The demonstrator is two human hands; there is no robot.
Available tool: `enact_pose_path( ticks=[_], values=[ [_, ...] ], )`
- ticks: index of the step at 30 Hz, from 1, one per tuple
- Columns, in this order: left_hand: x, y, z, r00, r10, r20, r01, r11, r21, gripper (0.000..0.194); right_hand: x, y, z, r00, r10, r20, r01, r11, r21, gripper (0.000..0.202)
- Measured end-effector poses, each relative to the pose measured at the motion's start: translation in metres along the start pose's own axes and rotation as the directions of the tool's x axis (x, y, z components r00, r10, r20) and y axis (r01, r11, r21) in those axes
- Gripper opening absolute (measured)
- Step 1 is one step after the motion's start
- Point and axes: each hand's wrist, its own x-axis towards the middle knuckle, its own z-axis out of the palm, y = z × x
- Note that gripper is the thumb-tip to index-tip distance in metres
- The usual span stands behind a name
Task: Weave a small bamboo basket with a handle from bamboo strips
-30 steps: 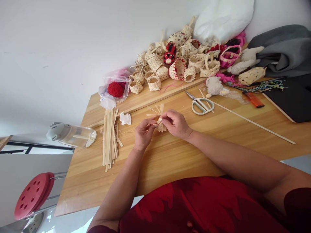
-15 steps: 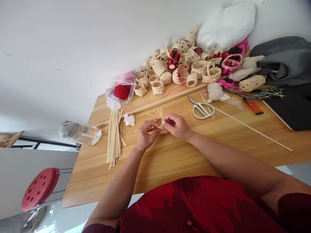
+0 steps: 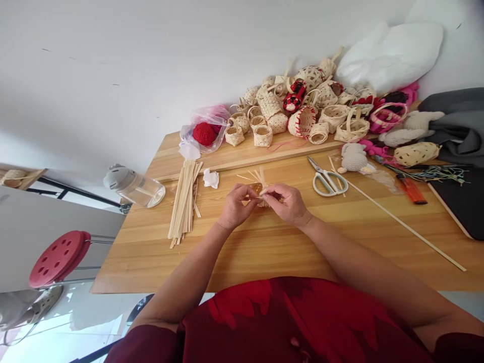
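Since the earlier frame, the camera view had been swung, so that the table's contents were seen farther to the right, and the strip end raised between the fingertips had been mostly covered by them.

Left hand (image 3: 237, 205): thumb and forefinger were pinched together on the splayed strip work (image 3: 261, 175). Right hand (image 3: 288, 204): thumb and forefinger were pinched on the same piece, just beside the left fingertips; which strip was gripped could not be told.

Splayed strip work, pale: held between both hands over the middle of the wooden table (image 3: 264, 262), its loose ends fanned out beyond the fingers, partly hidden.

To the left: bundle of flat strips (image 3: 184, 204); crumpled white scrap (image 3: 210, 178), set near it; clear bottle (image 3: 138, 187), grey-lidded.

To the right: scissors (image 3: 321, 173); long thin strip (image 3: 406, 226), laid aslant; orange lighter (image 3: 412, 190).

Along the back: small woven baskets (image 3: 269, 103), heaped; red yarn ball (image 3: 204, 134), bagged in clear plastic.
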Motion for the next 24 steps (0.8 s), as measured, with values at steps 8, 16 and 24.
enact_pose_path(
  ticks=[8, 16, 24],
  values=[
    [-0.001, 0.002, -0.002, 0.998, 0.059, 0.014, -0.06, 0.996, 0.067, 0.009, -0.002, 0.001, 0.002, 1.0, -0.003, 0.009, 0.002, 0.997, 0.08, 0.005],
    [-0.005, 0.004, -0.009, 0.966, 0.254, 0.051, -0.259, 0.936, 0.238, 0.024, 0.002, 0.002, 0.004, 0.981, 0.178, 0.073, -0.192, 0.928, 0.318, 0.02],
    [-0.017, 0.015, -0.015, 0.964, 0.261, -0.061, -0.23, 0.922, 0.312, 0.062, 0.002, 0.005, 0.003, 0.939, 0.294, 0.178, -0.343, 0.838, 0.424, 0.028]
  ],
)
